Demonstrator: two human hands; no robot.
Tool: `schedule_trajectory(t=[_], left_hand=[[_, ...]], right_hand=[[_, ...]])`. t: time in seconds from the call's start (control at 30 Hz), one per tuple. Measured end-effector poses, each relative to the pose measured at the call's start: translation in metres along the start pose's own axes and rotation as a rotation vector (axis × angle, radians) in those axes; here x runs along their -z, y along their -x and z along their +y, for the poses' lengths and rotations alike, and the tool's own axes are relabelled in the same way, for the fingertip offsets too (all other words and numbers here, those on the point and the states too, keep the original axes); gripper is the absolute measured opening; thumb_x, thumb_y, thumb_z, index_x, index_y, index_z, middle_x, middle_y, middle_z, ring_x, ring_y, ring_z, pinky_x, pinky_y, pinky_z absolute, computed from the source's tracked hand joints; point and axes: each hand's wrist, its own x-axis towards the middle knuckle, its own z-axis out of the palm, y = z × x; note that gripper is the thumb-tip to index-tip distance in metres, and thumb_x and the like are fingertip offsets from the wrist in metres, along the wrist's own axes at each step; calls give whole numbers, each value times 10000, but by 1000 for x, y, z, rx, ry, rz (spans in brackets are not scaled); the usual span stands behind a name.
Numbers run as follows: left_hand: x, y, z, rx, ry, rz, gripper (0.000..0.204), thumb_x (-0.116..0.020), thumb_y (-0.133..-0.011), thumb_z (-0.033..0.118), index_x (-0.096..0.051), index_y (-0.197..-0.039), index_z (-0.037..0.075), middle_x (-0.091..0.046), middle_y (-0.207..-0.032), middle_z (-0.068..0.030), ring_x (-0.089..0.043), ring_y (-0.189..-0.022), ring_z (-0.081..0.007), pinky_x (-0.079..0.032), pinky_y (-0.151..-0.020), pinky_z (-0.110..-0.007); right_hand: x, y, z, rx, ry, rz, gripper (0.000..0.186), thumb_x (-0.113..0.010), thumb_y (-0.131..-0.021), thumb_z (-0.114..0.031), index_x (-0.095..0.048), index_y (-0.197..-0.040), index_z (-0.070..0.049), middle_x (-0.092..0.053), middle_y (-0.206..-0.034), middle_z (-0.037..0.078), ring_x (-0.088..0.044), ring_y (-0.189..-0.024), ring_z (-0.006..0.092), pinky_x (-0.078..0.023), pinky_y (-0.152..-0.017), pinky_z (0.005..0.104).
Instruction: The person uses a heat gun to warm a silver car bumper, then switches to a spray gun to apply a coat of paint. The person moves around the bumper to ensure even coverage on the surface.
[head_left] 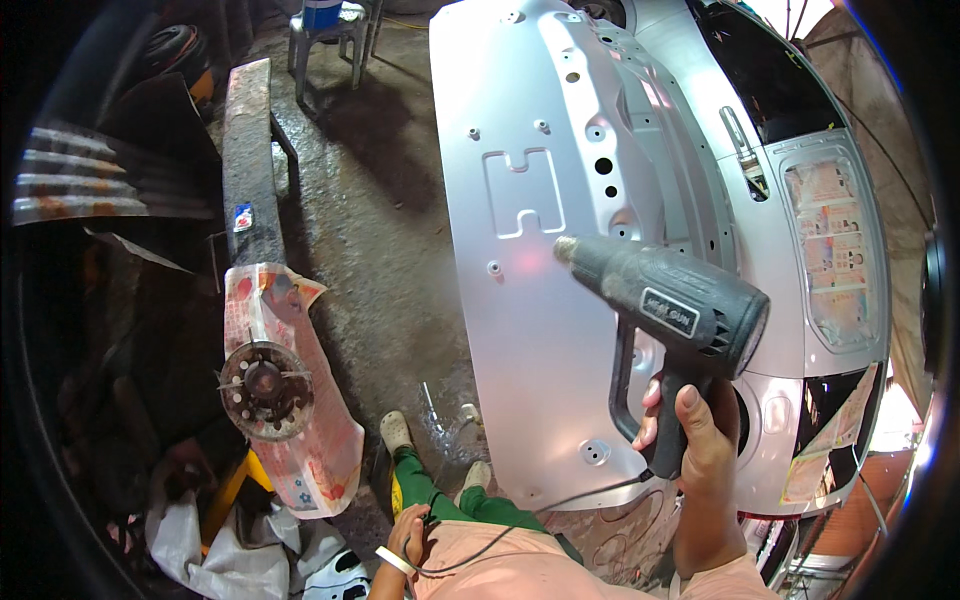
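Observation:
My right hand (705, 430) grips the handle of a black heat gun (670, 290), raised over a large silver car panel (530, 370). Its nozzle points left, and a reddish glow shows on the panel just beyond the tip. A black power cord (560, 500) runs from the base of the handle down and left toward my waist. There my left hand (408, 532) is closed around the cord, beside my hip. The panel has stamped ridges, round holes and small studs.
A silver car body (745, 310) stands at the right, its window covered with printed paper (830, 240). To the left is a long narrow bench (250, 150) bearing a round rusty metal disc (266, 391) on paper. A plastic chair (330, 40) stands at the far end; white sacks (215, 550) lie lower left.

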Motion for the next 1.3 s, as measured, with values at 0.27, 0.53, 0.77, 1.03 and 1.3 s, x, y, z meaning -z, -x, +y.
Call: schedule_trajectory(t=[0.27,0.53,0.77,1.03,1.3], left_hand=[[-7,9,-8,-51,-91,31,550,-301,-1084,393,-634,-1243,-15,-623,-1292,-232,-541,-1255,-398,-390,-1102,-448],[-22,21,-11,-39,-162,-1,581,-274,-1088,416,-623,-1269,-13,-624,-1287,-226,-549,-1243,-397,-397,-1096,-439],[-31,36,-2,37,-59,69,664,-238,-1083,479,-643,-1255,-18,-619,-1282,-251,-553,-1246,-402,-400,-1092,-440],[-32,45,-7,-18,-39,118,664,-242,-1082,479,-651,-1246,-17,-622,-1269,-259,-563,-1237,-400,-407,-1088,-438],[-31,48,3,19,10,139,653,-268,-1075,487,-651,-1239,-15,-613,-1282,-248,-574,-1224,-400,-420,-1075,-427]], right_hand=[[10,44,10,-225,-11,-213,520,-699,-967,-250,-478,-1325,57,-655,-948,204,-676,-691,226,-594,-609,364],[24,47,10,93,-74,-57,442,-691,-978,-289,-530,-1240,28,-636,-947,118,-628,-683,171,-550,-610,320],[16,31,4,73,-69,-110,367,-648,-1013,-280,-522,-1237,-18,-639,-921,101,-620,-624,138,-544,-555,292],[8,23,3,221,88,-68,344,-661,-1005,-215,-522,-1258,-29,-618,-912,49,-586,-615,97,-498,-559,251],[10,43,-11,-7,39,-280,287,-656,-994,-133,-531,-1224,-17,-641,-897,85,-609,-631,125,-511,-556,278]])
